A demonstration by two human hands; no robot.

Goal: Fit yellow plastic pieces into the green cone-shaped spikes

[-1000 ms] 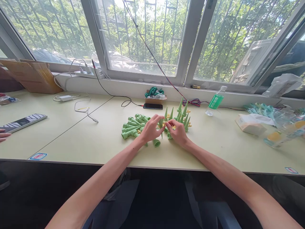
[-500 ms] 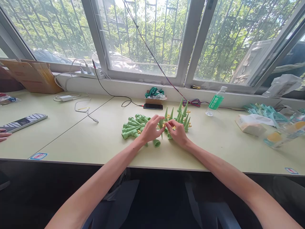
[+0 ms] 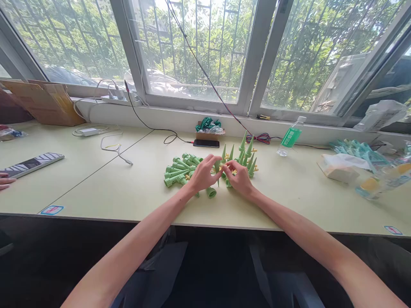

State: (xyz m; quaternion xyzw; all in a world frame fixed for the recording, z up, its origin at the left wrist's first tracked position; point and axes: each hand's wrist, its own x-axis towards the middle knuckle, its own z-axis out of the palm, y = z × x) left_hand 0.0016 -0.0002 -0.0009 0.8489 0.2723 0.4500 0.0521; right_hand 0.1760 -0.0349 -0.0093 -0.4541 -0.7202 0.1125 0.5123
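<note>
My left hand (image 3: 203, 174) is closed on a green plastic watering spike (image 3: 217, 167), held point down over the table. Against it, the fingertips of my right hand (image 3: 240, 179) pinch what looks like a small yellow valve (image 3: 224, 166), mostly covered by the fingers. Just beyond my right hand, several green spikes (image 3: 249, 148) stand points up with yellow valves on them. To the left of my left hand lies a pile of green spikes (image 3: 175, 174). One open-ended green piece (image 3: 211, 193) rests below my left wrist.
A black phone (image 3: 206, 143) lies before a small box (image 3: 208, 136) at the back. Right of the standing spikes are a water bottle (image 3: 290, 137) and a tissue pack (image 3: 340, 167). Cables (image 3: 117, 149) lie at left, near another person's hand (image 3: 4, 181) beside a tablet-like device (image 3: 35, 164).
Both hands stay in nearly the same place, with only a slight shift of the right fingers at the yellow valve. The things on the table have not moved.
</note>
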